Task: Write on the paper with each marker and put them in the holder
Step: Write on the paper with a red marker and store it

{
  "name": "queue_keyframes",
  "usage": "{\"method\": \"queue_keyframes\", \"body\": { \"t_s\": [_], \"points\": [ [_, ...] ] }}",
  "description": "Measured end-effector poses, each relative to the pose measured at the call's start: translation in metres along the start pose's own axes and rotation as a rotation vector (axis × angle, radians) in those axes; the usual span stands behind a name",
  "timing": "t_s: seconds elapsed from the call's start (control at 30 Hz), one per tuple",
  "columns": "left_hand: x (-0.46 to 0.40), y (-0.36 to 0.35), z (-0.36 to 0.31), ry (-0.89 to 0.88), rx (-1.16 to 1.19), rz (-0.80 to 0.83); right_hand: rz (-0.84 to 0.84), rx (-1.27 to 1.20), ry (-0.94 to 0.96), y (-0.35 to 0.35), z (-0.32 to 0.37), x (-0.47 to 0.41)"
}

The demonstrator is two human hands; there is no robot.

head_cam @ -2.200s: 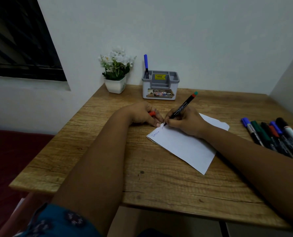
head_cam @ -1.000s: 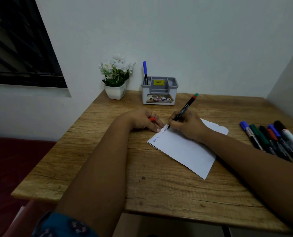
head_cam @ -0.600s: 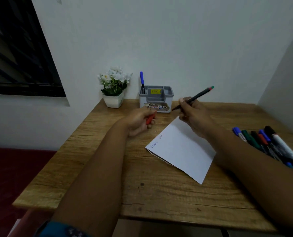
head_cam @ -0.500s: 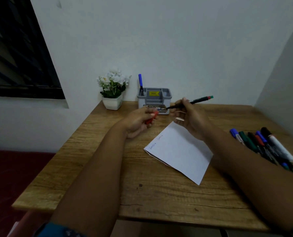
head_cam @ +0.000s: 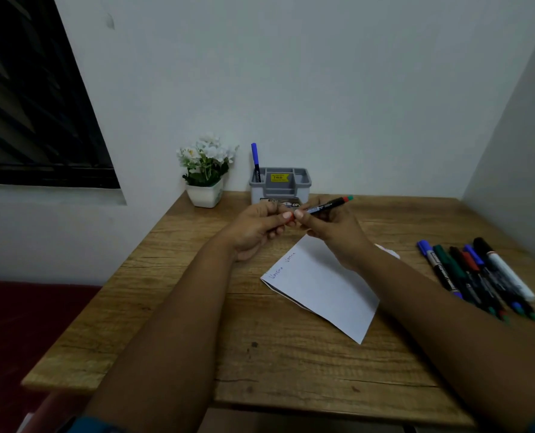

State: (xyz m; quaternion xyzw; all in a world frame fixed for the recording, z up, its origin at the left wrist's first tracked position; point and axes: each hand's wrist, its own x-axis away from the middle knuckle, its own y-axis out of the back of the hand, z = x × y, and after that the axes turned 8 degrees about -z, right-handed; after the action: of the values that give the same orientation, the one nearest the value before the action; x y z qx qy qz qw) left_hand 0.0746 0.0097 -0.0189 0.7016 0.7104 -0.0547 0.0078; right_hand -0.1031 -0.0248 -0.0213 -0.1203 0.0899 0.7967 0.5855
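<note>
the step in hand looks like capping: the left hand (head_cam: 253,228) pinches a small red cap (head_cam: 289,219) at its fingertips, and the right hand (head_cam: 331,228) grips the black marker (head_cam: 330,205) near its writing end, the barrel slanting up and right with a red and green tail. the two hands meet just in front of the holder (head_cam: 280,185), above the counter (head_cam: 178,307). to do this well, i would line the cap up with the barrel's axis before pushing, keep the tip off the skin, and press until it seats; the tip itself is hidden behind the fingers, so i cannot tell whether the cap is already on. after that the marker goes upright into the grey holder, where a blue marker (head_cam: 255,160) already stands in the left compartment.

the paper (head_cam: 325,285) lies flat near the middle of the wooden counter, with two short words written along its upper left edge. a row of unused markers (head_cam: 475,276) lies well to the right. a white pot of flowers (head_cam: 206,170) sits left of the holder, against a pale wall; a dark window (head_cam: 31,120) fills the upper left
</note>
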Motion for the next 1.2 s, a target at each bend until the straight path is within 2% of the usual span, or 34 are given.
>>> {"method": "queue_keyframes", "body": {
  "t_s": [0.2,0.3,0.33,0.4,0.47,0.5,0.53,0.57,0.67,0.77,0.83,0.97,1.03,1.13,1.2],
  "points": [
    [-0.001,-0.015,-0.001,-0.011,0.111,-0.044,-0.031,0.039,0.061,-0.006,-0.002,-0.004],
    [-0.002,-0.012,-0.004,-0.028,0.048,-0.030,-0.027,0.030,-0.015,-0.004,-0.007,-0.008],
    [-0.002,-0.010,-0.007,-0.047,-0.004,-0.037,-0.067,0.022,-0.047,-0.004,-0.007,-0.010],
    [-0.002,-0.007,-0.011,-0.090,-0.103,-0.106,-0.259,0.014,-0.071,0.001,-0.002,-0.015],
    [-0.002,-0.002,-0.013,-0.143,-0.167,-0.234,-0.450,0.194,0.050,0.010,0.008,-0.017],
    [-0.002,0.002,-0.013,-0.169,-0.171,-0.299,-0.468,0.376,0.179,0.015,0.011,-0.018],
    [-0.001,0.006,-0.013,-0.191,-0.164,-0.346,-0.419,0.569,0.331,0.018,0.012,-0.019],
    [-0.001,0.010,-0.012,-0.209,-0.160,-0.369,-0.301,0.738,0.445,0.016,0.015,-0.019],
    [0.002,0.015,-0.011,-0.239,-0.169,-0.375,0.117,0.997,0.502,-0.008,0.022,-0.020],
    [0.001,0.018,-0.011,-0.246,-0.169,-0.414,0.208,1.148,0.553,-0.030,0.027,-0.025],
    [0.000,0.020,-0.011,-0.274,-0.110,-0.425,0.209,1.128,0.550,-0.037,0.029,-0.032],
    [-0.008,0.012,-0.005,-0.287,0.058,-0.413,0.197,0.907,0.420,-0.033,0.030,-0.055],
    [-0.016,0.009,0.002,-0.283,0.047,-0.466,0.056,0.772,0.373,-0.020,0.032,-0.074],
    [-0.023,0.014,0.013,-0.404,-0.234,-0.580,-0.244,0.634,0.419,0.002,0.035,-0.113],
    [-0.026,0.016,0.020,-0.465,-0.330,-0.613,-0.384,0.588,0.452,0.010,0.033,-0.135]
  ]
}}
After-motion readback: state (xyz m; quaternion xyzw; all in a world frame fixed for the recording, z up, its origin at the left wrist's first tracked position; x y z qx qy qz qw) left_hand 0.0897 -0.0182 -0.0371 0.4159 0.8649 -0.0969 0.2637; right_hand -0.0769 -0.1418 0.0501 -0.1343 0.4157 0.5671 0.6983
